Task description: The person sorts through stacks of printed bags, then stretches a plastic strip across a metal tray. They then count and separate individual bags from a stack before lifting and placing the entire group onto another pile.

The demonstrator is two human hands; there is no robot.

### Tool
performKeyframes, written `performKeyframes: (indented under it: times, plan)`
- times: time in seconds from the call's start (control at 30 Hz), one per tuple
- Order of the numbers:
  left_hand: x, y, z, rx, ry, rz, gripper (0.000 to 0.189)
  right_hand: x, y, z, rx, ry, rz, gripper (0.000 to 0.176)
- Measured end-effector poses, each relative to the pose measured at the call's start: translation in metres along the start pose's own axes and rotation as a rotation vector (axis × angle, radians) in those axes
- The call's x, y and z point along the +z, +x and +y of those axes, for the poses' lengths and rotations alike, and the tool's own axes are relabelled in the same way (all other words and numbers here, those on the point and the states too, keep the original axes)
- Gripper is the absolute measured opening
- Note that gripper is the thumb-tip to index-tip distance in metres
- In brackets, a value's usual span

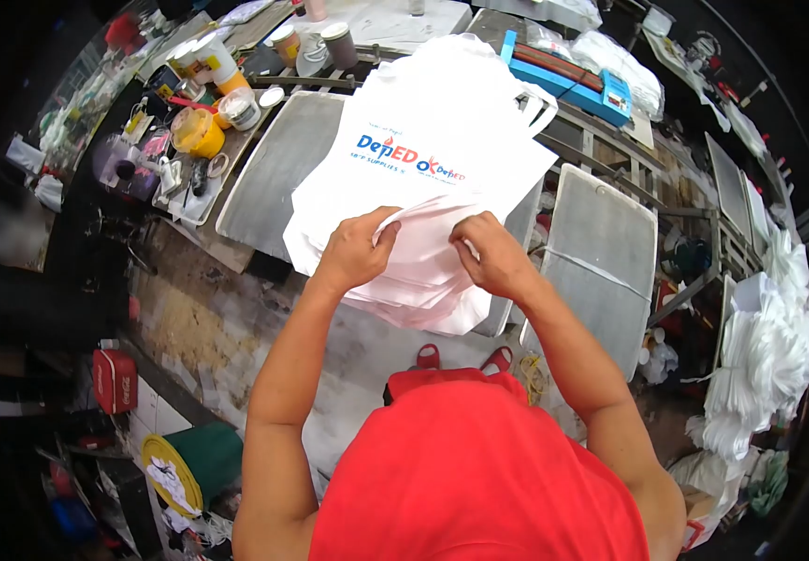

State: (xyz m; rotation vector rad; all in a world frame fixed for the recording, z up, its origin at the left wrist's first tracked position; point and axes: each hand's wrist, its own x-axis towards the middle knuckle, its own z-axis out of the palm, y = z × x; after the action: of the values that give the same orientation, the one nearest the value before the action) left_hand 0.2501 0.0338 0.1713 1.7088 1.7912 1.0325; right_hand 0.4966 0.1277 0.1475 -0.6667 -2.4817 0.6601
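Note:
A stack of white bags (423, 112) with blue and red print lies across the grey boards in front of me. My left hand (360, 248) pinches the near edge of the top bag between thumb and fingers. On the right, my right hand (491, 252) has its fingers curled in a pinch at the same edge, which is lifted and shows the bag's mouth. More layers of bags hang below, between my hands. The bag's handle loops out at the upper right.
Grey boards (601, 262) rest on a metal frame. A blue sealing machine (568, 79) stands at the back right. Yellow paint tub (197, 133) and cups are at the left. White bags (760, 355) are piled right; a green bin (203, 463) stands lower left.

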Motion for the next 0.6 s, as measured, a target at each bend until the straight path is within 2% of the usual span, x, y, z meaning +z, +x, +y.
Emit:
performKeyframes:
  times: [0.03,0.1,0.13,0.2,0.23,0.3,0.33,0.4,0.47,0.53,0.6]
  plan:
    - [0.0,-0.001,-0.001,0.001,0.0,-0.002,0.023,0.002,0.004,-0.001,0.001,0.0,0.001,0.015]
    - [0.001,-0.002,-0.004,0.201,-0.028,-0.015,0.024,0.004,0.012,-0.001,0.011,0.142,0.204,0.013]
    - [0.0,-0.004,-0.001,0.201,-0.028,-0.015,0.024,0.005,0.012,-0.002,0.011,0.142,0.204,0.013]
    - [-0.003,-0.005,0.006,0.178,0.005,-0.111,0.03,0.005,0.013,-0.002,0.103,0.405,0.185,0.018]
    - [-0.002,-0.004,0.0,0.177,0.005,-0.111,0.03,0.003,0.01,-0.004,0.103,0.404,0.184,0.018]
    - [0.001,0.002,-0.017,0.019,0.025,-0.074,0.03,-0.004,0.0,-0.012,-0.026,0.283,0.369,0.028]
    - [0.001,0.002,-0.016,0.019,0.025,-0.074,0.03,-0.006,-0.009,-0.011,-0.026,0.283,0.369,0.028]
    - [-0.001,0.002,-0.014,-0.028,-0.009,-0.027,0.03,-0.015,-0.026,-0.005,0.0,-0.166,0.009,0.039]
    - [-0.001,0.0,-0.007,0.023,-0.021,-0.035,0.028,-0.01,-0.029,0.005,0.022,-0.186,-0.016,0.035]
    - [0.002,-0.001,-0.003,0.075,-0.031,-0.042,0.027,-0.007,-0.02,0.015,0.205,-0.012,-0.081,0.03]
    - [0.005,-0.004,-0.001,0.232,0.079,-0.052,0.029,-0.011,-0.003,0.004,0.204,0.037,-0.058,0.026]
